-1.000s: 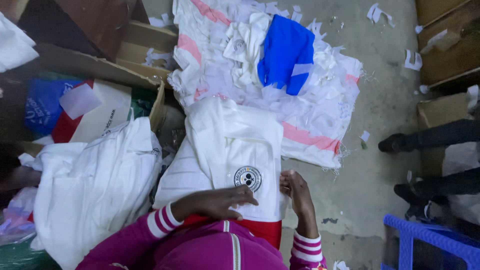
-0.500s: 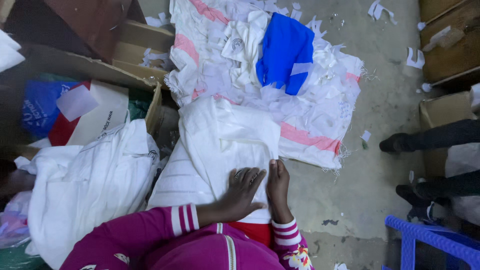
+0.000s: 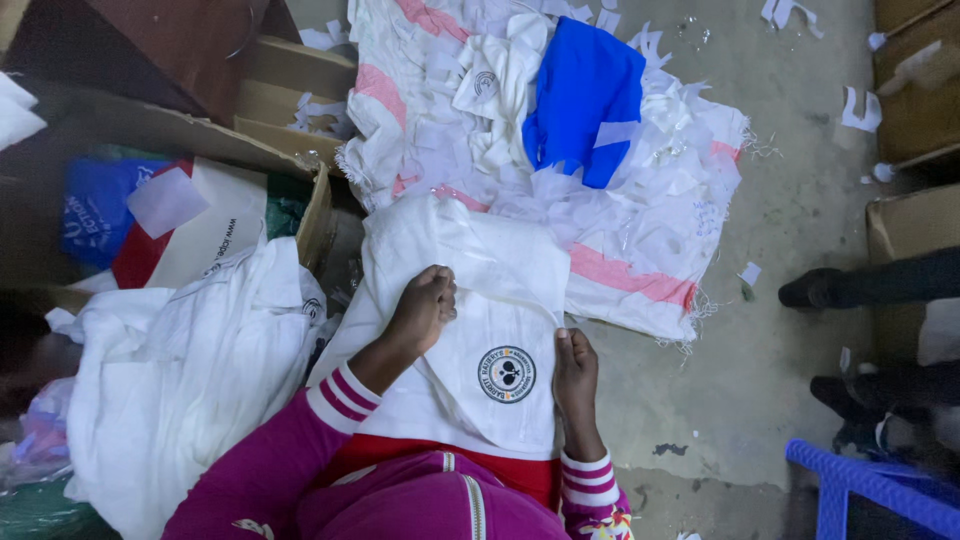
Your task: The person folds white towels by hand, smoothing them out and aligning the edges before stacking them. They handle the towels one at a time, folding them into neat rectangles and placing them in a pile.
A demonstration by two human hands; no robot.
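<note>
Far left I see a dim corner with a blue plastic bag (image 3: 88, 215) inside an open cardboard box (image 3: 315, 205), a white and red bag (image 3: 200, 240) beside it. Below that, a heap of white garments (image 3: 170, 380) lies on the floor, just left of my lap.

Next, my left hand (image 3: 422, 310), in a magenta sleeve with white-striped cuff (image 3: 340, 400), is curled closed, knuckles up, pressing down on the folded white shirt (image 3: 470, 300) that lies across my lap and runs out onto the floor. Can't tell if the fingers actually pinch cloth or just rest in a fist. The shirt carries a round dark crest (image 3: 506, 374), which sits between my two hands, face up.

My right hand (image 3: 574, 372) lies at the shirt's right edge, fingers pointing away from me and closed on the fabric edge, thumb side toward the crest. A strip of red cloth (image 3: 430, 462) shows under the shirt's near hem.

Past the shirt, a white sack with pink stripes (image 3: 640, 270) is spread on the concrete floor (image 3: 800, 180), piled with white fabric scraps (image 3: 470, 110) and a blue cloth (image 3: 585, 100). Paper bits scatter on the floor.

Far right: another person's dark shoe (image 3: 812, 290), and a blue plastic stool (image 3: 870, 490) at the bottom corner.
</note>
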